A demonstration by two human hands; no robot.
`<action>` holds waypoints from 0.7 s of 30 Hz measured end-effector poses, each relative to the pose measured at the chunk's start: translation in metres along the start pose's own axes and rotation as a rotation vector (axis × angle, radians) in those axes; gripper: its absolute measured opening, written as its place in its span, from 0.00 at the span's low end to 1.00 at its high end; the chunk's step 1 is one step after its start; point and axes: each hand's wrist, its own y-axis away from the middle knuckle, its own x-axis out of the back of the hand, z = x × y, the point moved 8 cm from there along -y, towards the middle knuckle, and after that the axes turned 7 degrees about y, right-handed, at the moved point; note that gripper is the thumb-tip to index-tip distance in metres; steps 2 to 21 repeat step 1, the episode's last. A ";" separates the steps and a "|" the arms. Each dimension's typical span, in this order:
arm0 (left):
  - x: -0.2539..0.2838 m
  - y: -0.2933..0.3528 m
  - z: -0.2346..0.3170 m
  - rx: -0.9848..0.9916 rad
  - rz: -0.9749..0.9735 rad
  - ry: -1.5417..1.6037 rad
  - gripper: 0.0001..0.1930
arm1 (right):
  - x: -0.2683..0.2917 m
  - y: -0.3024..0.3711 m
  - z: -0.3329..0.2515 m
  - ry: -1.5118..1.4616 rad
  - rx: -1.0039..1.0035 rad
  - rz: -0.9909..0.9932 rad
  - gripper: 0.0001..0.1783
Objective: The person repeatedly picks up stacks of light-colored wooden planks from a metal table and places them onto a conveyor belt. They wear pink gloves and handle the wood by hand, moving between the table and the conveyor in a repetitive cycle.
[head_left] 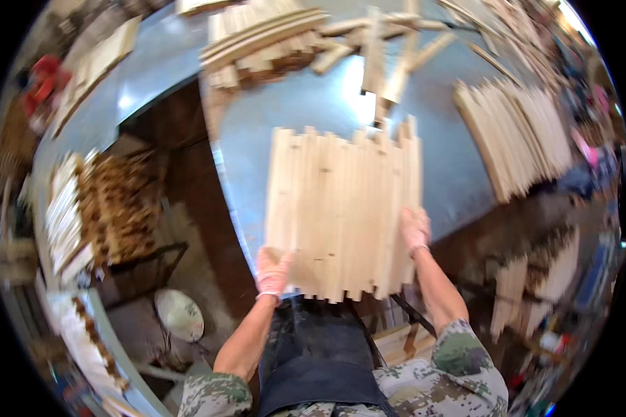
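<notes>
A row of pale wooden slats (341,208) lies side by side in front of me, over the near part of the blue-grey metal table (257,104). Their ends are uneven at the far and near sides. My left hand (273,270), in a light pinkish glove, grips the near left edge of the row. On the right edge, my right hand (415,228), gloved likewise, presses in from the side. Between them the slats are squeezed together as one flat batch. The fingers under the wood are hidden.
Loose slats (372,59) lie crossed at the table's far side. Stacked slats (257,42) stand at the far left, and another batch (515,135) at the right. Left of the table is a gap, with piled wood (118,208) beyond. A round pale disc (179,315) is low at left.
</notes>
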 end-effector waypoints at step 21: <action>-0.002 -0.006 -0.013 0.019 -0.023 -0.063 0.53 | -0.022 0.004 -0.041 -0.016 0.064 -0.040 0.38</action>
